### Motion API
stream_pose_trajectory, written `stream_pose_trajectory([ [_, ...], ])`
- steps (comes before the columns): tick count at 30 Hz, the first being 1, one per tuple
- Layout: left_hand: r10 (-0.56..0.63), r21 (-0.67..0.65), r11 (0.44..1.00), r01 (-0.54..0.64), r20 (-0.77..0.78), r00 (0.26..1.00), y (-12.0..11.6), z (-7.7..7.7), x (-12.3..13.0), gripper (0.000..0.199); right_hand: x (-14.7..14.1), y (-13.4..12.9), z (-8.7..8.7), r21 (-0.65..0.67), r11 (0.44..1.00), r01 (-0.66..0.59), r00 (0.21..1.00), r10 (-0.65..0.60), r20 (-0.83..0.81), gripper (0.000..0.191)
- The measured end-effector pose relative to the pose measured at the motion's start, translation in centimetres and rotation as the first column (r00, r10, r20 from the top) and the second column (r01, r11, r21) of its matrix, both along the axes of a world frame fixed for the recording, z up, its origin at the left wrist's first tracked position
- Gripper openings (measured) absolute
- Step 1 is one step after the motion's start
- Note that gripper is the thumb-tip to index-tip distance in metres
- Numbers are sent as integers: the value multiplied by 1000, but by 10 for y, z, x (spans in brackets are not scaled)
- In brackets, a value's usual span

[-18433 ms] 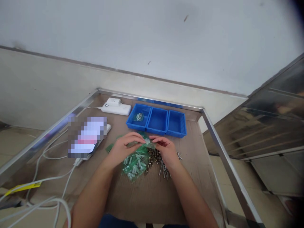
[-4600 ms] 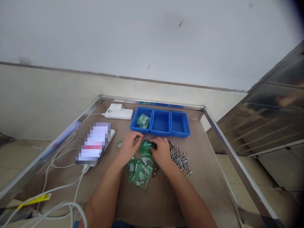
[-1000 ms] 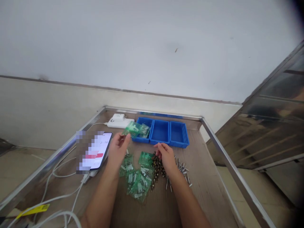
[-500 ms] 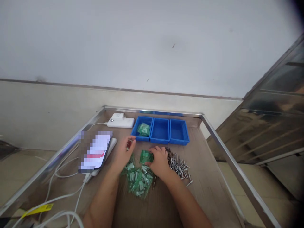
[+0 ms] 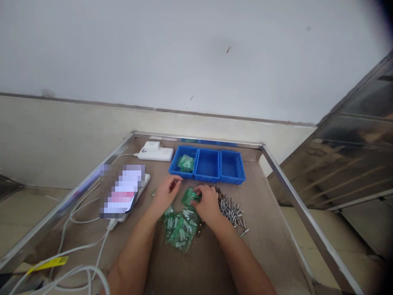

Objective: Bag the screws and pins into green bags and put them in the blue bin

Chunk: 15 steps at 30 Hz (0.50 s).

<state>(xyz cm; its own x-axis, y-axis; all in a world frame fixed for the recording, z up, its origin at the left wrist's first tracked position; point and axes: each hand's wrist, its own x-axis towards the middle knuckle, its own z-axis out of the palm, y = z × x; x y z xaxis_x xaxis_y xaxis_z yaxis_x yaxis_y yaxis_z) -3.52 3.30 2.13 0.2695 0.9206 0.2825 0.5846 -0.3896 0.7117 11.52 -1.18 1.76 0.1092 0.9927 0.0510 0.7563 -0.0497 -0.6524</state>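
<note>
My right hand (image 5: 208,204) grips a small green plastic bag (image 5: 190,196) at its fingertips, just in front of the blue tray. My left hand (image 5: 167,192) hangs curled close by, its fingertips pinched, and I cannot tell whether they hold anything. Below both hands lies a heap of green bags of small parts (image 5: 179,229). To the right lies a pile of steel rivets (image 5: 231,211), with brass-coloured pieces (image 5: 217,190) partly hidden by my right hand. One green bag (image 5: 186,163) lies in the left compartment of the three-part blue tray (image 5: 207,175).
A white power bank (image 5: 155,154) stands at the back of the brown-topped table, which has a steel frame (image 5: 278,180). A phone with a censored screen (image 5: 121,190) lies at left. White cables (image 5: 76,246) and a yellow tag (image 5: 47,265) hang beyond the left edge.
The green bag once held over the tray now lies in its left compartment. My hands have moved together, and my right hand has closed on another green bag.
</note>
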Motion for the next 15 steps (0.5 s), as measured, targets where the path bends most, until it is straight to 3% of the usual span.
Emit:
stream_pose_trajectory([
  [15,-7,-21,1000,7,-27,1000,1,-4,-1,18,6,5,-2,76,997,14,995,-7,-98,19],
])
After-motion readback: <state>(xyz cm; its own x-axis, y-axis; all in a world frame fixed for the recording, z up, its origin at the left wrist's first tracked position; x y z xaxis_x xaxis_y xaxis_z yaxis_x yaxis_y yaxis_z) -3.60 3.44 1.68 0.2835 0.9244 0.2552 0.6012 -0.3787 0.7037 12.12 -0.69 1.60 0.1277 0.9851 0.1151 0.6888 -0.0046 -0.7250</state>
